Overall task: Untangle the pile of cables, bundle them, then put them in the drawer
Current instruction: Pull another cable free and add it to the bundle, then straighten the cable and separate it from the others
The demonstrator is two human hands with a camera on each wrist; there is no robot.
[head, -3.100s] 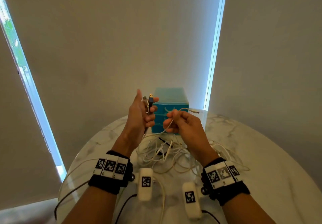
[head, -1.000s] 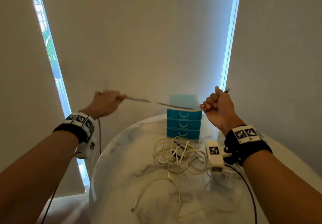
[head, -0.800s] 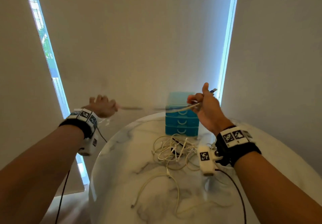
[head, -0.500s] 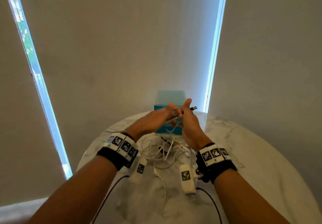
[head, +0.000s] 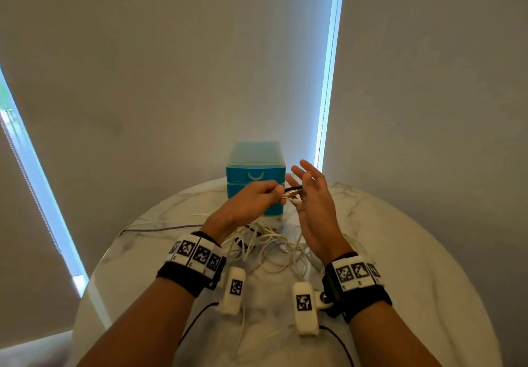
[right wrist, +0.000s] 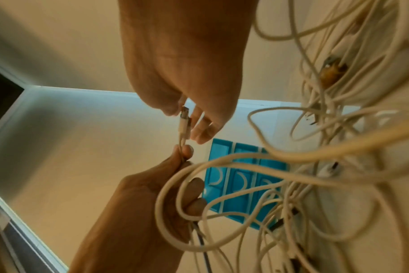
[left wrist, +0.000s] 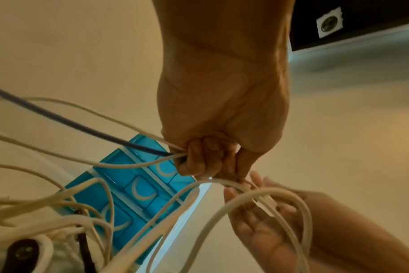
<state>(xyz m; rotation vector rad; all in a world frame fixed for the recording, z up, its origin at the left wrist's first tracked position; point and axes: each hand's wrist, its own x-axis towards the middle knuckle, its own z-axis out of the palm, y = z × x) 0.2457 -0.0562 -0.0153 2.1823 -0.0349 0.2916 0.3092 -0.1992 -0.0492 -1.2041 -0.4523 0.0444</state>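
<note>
A tangled pile of white cables [head: 265,246] lies on the round marble table [head: 400,252], in front of a small blue drawer unit [head: 254,163] with its drawers closed. Above the pile, my left hand [head: 257,198] grips several cable ends, white ones and a dark one [left wrist: 82,127], in its curled fingers [left wrist: 194,162]. A white connector [right wrist: 184,122] and a dark plug [head: 294,188] stick out of that grip. My right hand [head: 305,183] is right beside it, fingers straight and spread, the connector tips lying against them. Loops hang from the left hand [right wrist: 187,184] down to the pile.
A dark and a white cable [head: 160,225] trail left across the table to its edge. White tagged camera modules [head: 234,289] hang under both wrists with black leads. Blinds close behind the drawer unit [right wrist: 240,177]; the table's right part [head: 428,295] is bare marble.
A second ago both hands were wide apart, pulling a cable taut. They have come together above the pile, the ends now sit in the left hand, and the right hand's fingers have opened.
</note>
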